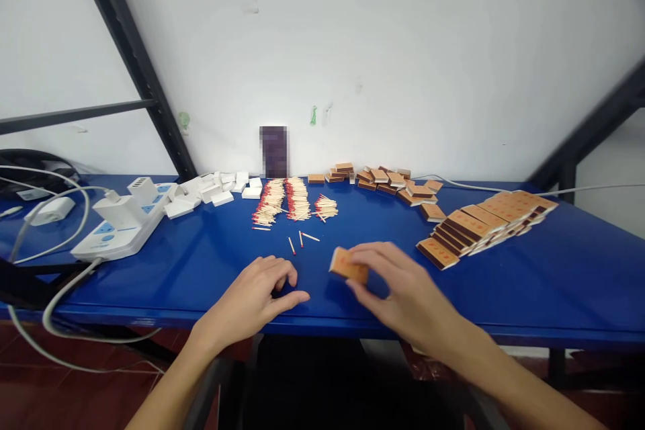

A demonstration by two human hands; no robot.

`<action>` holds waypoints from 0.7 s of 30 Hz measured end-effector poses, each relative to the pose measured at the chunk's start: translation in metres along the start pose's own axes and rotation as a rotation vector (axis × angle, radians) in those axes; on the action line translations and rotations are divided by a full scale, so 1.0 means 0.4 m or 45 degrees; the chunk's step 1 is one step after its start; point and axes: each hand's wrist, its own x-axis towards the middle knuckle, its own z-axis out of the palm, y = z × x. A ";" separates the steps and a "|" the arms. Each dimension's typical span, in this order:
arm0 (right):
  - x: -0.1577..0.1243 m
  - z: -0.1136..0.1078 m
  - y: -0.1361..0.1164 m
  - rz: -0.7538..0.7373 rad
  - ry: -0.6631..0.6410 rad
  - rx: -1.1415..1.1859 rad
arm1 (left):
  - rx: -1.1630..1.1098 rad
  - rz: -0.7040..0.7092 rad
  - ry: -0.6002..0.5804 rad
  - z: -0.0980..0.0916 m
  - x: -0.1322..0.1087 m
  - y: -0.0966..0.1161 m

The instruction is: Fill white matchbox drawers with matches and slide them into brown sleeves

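Observation:
My right hand (403, 282) grips an orange-brown matchbox (349, 266) between thumb and fingers, just above the blue table (201, 282). Close to the front edge, my left hand (256, 292) has its thumb apart from its curled fingers and holds nothing. Beyond the hands lie heaps of red-tipped matches (297, 200), and a few loose matches (301, 239) are scattered nearer to me. To the right, flat orange matchbox sleeves (474, 222) overlap in slanting rows. A jumbled pile of matchboxes (393, 180) sits at the back near the wall.
Small white trays (222, 196) are heaped at the back left. A white power strip (125, 228) with plugs and cables takes up the left end. A dark, pixelated upright object (275, 151) leans at the wall. Black metal frame bars (136, 60) rise on both sides.

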 end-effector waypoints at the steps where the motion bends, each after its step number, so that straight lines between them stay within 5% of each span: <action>1: -0.017 -0.026 0.022 0.063 0.090 -0.135 | -0.006 -0.014 -0.001 0.000 0.000 0.000; 7: -0.120 -0.132 0.165 0.336 0.249 -0.703 | -0.013 -0.062 -0.015 -0.003 0.005 0.000; 14: -0.157 -0.099 0.214 0.301 0.204 -0.861 | -0.036 -0.065 -0.009 -0.004 0.010 0.010; 19: -0.158 -0.096 0.240 0.242 0.185 -0.894 | -0.061 -0.081 -0.187 -0.092 0.046 -0.026; 21: -0.156 -0.099 0.244 0.226 0.181 -0.866 | 0.105 -0.103 -0.100 -0.147 0.083 -0.081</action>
